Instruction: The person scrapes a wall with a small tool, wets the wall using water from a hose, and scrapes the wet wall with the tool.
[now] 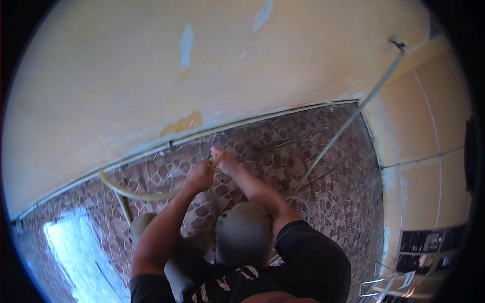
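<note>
My left hand (201,175) and my right hand (226,159) are raised close together against a wall of brown stone-pattern tiles (283,151). Both are closed around a yellowish hose (146,195). The hose curves away to the left along the tiles and bends downward near its far end. My right hand pinches the hose's near end just above my left hand, a little below the strip where the tiles meet the painted yellow wall (151,76). My black-sleeved shoulders fill the bottom of the view.
A thin grey pipe (348,123) runs diagonally from a hook high on the right down across the tiles. Beige tiles (429,126) cover the adjoining wall on the right. A pale hose loop (302,202) shows by my right elbow. A bright patch (76,247) lies lower left.
</note>
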